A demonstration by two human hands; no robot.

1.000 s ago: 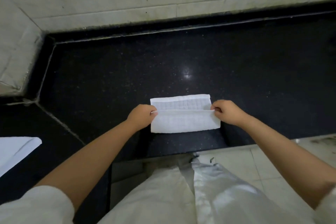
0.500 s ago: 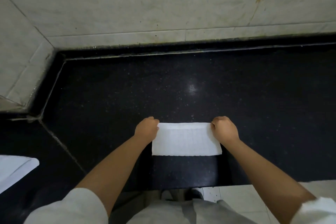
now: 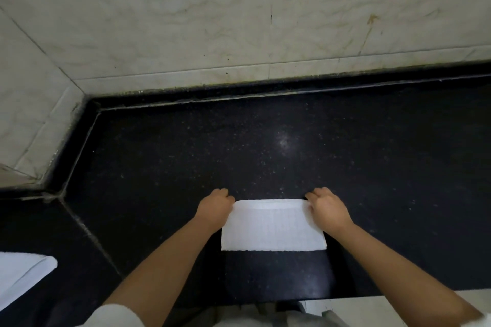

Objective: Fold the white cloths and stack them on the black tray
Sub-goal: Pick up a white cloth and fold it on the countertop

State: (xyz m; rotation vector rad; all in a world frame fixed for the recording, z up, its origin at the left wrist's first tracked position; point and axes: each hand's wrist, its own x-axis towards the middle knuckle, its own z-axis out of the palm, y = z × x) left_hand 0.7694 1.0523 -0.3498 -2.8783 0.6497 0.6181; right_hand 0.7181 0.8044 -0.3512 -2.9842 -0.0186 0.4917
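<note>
Left hand: is pinching the cloth's far left corner.
Right hand: is pinching the far right corner.
Cloth: is lying folded on the counter.

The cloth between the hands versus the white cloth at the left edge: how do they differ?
The cloth between the hands lies square to the counter edge, fully in view, gripped by the left hand and right hand. The left-edge cloth lies angled, untouched and cut off by the frame. Both are white and folded.
</note>
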